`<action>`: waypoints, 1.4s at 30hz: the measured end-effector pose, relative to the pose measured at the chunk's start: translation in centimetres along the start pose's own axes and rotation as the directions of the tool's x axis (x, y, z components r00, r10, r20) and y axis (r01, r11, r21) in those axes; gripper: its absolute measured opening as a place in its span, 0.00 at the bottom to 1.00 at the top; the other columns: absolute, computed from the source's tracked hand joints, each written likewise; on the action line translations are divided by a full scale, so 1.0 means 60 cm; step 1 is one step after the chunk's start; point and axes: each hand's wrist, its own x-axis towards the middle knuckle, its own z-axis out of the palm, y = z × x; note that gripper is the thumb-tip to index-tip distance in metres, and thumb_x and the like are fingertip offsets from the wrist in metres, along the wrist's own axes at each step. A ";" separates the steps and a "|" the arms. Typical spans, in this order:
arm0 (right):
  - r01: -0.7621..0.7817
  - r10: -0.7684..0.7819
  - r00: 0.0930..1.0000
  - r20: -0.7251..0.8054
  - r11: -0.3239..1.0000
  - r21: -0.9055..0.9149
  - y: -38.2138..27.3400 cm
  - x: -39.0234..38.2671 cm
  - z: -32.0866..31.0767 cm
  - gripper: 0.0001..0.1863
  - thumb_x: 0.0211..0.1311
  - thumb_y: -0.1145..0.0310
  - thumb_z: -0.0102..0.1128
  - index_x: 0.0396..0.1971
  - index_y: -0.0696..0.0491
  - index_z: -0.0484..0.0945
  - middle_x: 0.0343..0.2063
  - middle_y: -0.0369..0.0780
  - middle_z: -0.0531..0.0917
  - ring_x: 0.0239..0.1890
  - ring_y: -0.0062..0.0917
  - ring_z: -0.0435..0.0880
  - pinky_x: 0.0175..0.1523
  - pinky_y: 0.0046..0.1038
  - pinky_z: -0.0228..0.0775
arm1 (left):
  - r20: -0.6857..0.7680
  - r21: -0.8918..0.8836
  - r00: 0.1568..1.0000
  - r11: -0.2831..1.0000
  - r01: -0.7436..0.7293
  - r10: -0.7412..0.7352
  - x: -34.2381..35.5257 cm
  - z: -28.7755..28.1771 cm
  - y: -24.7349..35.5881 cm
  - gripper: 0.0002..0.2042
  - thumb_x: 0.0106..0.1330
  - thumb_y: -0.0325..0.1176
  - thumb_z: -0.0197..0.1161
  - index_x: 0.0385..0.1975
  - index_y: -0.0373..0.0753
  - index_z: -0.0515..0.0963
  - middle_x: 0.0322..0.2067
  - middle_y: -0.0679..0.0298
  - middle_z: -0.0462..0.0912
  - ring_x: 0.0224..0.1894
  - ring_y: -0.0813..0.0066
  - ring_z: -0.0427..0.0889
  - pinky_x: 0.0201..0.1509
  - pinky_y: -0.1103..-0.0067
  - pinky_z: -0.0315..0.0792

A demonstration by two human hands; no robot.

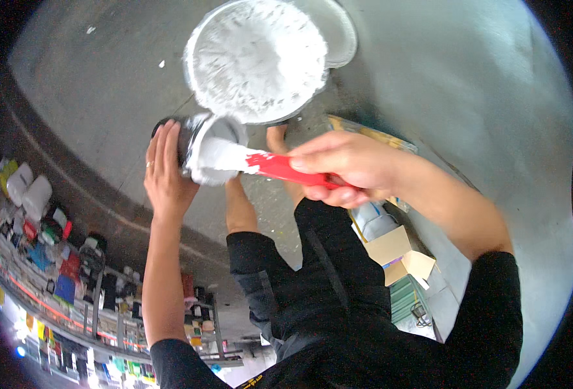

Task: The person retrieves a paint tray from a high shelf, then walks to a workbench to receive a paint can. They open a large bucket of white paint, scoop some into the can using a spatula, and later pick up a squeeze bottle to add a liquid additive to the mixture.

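My left hand [163, 168] is wrapped round a dark cylindrical pot [186, 144], its open mouth turned to the right and its rim smeared with white paste. In my right hand [345, 170], fingers closed on the handle, is a red spatula [280, 168]. Its paste-covered end reaches into the mouth of the pot; how deep it goes I cannot tell. Just beyond both hands stands a big round white bucket [191, 78], with thick white paste [260, 55] across its inside. A round pale lid or tub [339, 32] shows partly behind the bucket's right side.
Shelves crowded with bottles and boxes [98, 311] run along the left. To the right of my legs lie an open cardboard box [393, 249] and a green crate-like thing [408, 299]. Some white specks of paste [162, 63] dot the grey floor [118, 71].
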 end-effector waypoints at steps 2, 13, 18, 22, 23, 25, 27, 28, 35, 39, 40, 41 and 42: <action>0.213 -0.196 0.963 0.187 0.975 -0.071 -0.005 0.008 -0.039 0.35 0.80 0.41 0.41 0.60 0.61 0.76 0.32 0.43 0.85 0.18 0.18 0.77 0.21 0.23 0.70 | -0.001 -0.107 1.000 0.994 0.025 -0.025 -0.034 0.000 -0.011 0.49 0.40 0.30 0.85 0.69 0.39 0.68 0.64 0.59 0.77 0.66 0.52 0.76 0.68 0.62 0.74; -0.224 -0.808 -0.077 -0.584 0.585 -0.779 -0.031 0.223 -0.576 0.27 0.72 0.53 0.55 0.59 0.61 0.77 0.52 0.60 0.81 0.56 0.56 0.80 0.63 0.49 0.69 | -0.127 -0.542 0.794 0.712 0.446 -0.595 -0.203 0.031 -0.008 0.50 0.42 0.30 0.87 0.68 0.30 0.66 0.63 0.53 0.76 0.63 0.60 0.76 0.72 0.65 0.67; -0.225 -0.805 -0.066 -0.590 0.588 -0.777 -0.013 0.275 -0.596 0.31 0.71 0.56 0.61 0.64 0.62 0.71 0.53 0.58 0.82 0.54 0.51 0.82 0.63 0.46 0.70 | -0.097 -0.370 0.689 0.669 0.645 -0.719 -0.252 0.025 -0.023 0.41 0.43 0.26 0.86 0.62 0.30 0.74 0.62 0.55 0.79 0.61 0.60 0.78 0.70 0.66 0.69; 0.195 -0.706 0.078 -0.704 0.703 -0.684 -0.009 0.271 -0.576 0.30 0.70 0.58 0.64 0.62 0.64 0.72 0.52 0.54 0.84 0.53 0.42 0.84 0.60 0.40 0.73 | -0.131 -0.334 0.696 0.692 0.640 -0.706 -0.272 0.036 -0.031 0.40 0.46 0.25 0.85 0.63 0.31 0.74 0.63 0.55 0.78 0.62 0.60 0.77 0.71 0.66 0.68; 0.184 -0.702 0.064 -0.709 0.707 -0.683 -0.010 0.270 -0.571 0.29 0.70 0.59 0.65 0.61 0.64 0.73 0.51 0.52 0.84 0.53 0.39 0.84 0.60 0.38 0.73 | -0.139 -0.301 0.691 0.695 0.653 -0.710 -0.274 0.039 -0.031 0.39 0.47 0.25 0.85 0.63 0.31 0.74 0.63 0.55 0.78 0.62 0.60 0.77 0.71 0.65 0.68; 0.165 -0.686 0.053 -0.726 0.723 -0.671 -0.011 0.264 -0.553 0.26 0.70 0.61 0.65 0.60 0.64 0.75 0.51 0.49 0.85 0.52 0.34 0.85 0.58 0.33 0.74 | -0.107 -0.380 0.671 0.654 0.654 -0.733 -0.280 0.040 -0.027 0.39 0.46 0.24 0.84 0.63 0.31 0.74 0.63 0.55 0.78 0.62 0.61 0.78 0.71 0.66 0.69; 0.397 -0.745 0.159 -0.648 0.649 -0.649 -0.013 0.241 -0.525 0.25 0.70 0.62 0.65 0.59 0.64 0.75 0.50 0.47 0.85 0.50 0.31 0.85 0.58 0.32 0.74 | -0.073 -0.481 0.626 0.577 0.660 -0.776 -0.287 0.038 -0.024 0.40 0.46 0.24 0.84 0.63 0.31 0.74 0.63 0.55 0.78 0.61 0.62 0.78 0.70 0.66 0.69; 0.484 -0.733 0.197 -0.651 0.650 -0.585 -0.008 0.226 -0.501 0.25 0.71 0.63 0.65 0.59 0.64 0.76 0.49 0.46 0.86 0.49 0.29 0.84 0.57 0.31 0.74 | -0.046 -0.546 0.593 0.517 0.659 -0.804 -0.293 0.034 -0.023 0.40 0.46 0.24 0.85 0.63 0.31 0.73 0.63 0.55 0.78 0.61 0.62 0.78 0.69 0.66 0.70; 0.436 -0.797 0.067 -0.601 0.565 -0.701 0.077 0.147 -0.246 0.23 0.62 0.69 0.74 0.53 0.62 0.75 0.45 0.43 0.85 0.47 0.26 0.84 0.54 0.29 0.76 | -0.041 -0.579 0.559 0.475 0.662 -0.828 -0.344 0.014 -0.054 0.42 0.45 0.24 0.84 0.64 0.30 0.72 0.59 0.55 0.80 0.59 0.64 0.78 0.68 0.68 0.70; 0.229 -0.880 -0.087 -0.468 0.439 -0.869 0.099 0.343 -0.171 0.20 0.56 0.74 0.73 0.46 0.58 0.76 0.40 0.44 0.83 0.44 0.31 0.84 0.52 0.32 0.75 | -0.083 -0.589 0.549 0.486 0.646 -0.832 -0.374 0.042 -0.087 0.41 0.45 0.21 0.83 0.64 0.30 0.71 0.61 0.55 0.79 0.60 0.64 0.77 0.69 0.68 0.69; 0.136 -0.913 -0.122 -0.389 0.373 -0.918 0.100 0.400 -0.169 0.20 0.55 0.71 0.74 0.45 0.58 0.76 0.39 0.46 0.81 0.43 0.37 0.83 0.51 0.35 0.75 | -0.091 -0.631 0.541 0.468 0.618 -0.836 -0.384 0.051 -0.095 0.41 0.45 0.20 0.82 0.64 0.30 0.71 0.61 0.56 0.79 0.60 0.64 0.77 0.69 0.68 0.70; 0.129 -0.935 -0.130 -0.330 0.314 -0.941 0.093 0.462 -0.180 0.20 0.55 0.69 0.73 0.45 0.58 0.76 0.39 0.48 0.80 0.44 0.41 0.83 0.50 0.37 0.75 | -0.084 -0.670 0.505 0.424 0.610 -0.859 -0.394 0.065 -0.102 0.41 0.45 0.20 0.82 0.65 0.30 0.71 0.61 0.56 0.78 0.61 0.64 0.77 0.69 0.67 0.69; 0.089 -0.936 -0.122 -0.329 0.320 -0.943 0.086 0.522 -0.189 0.21 0.56 0.69 0.73 0.47 0.58 0.75 0.41 0.49 0.81 0.45 0.45 0.82 0.51 0.40 0.75 | -0.072 -0.698 0.476 0.385 0.604 -0.877 -0.408 0.074 -0.110 0.41 0.45 0.19 0.81 0.65 0.30 0.70 0.62 0.56 0.77 0.61 0.64 0.77 0.69 0.67 0.69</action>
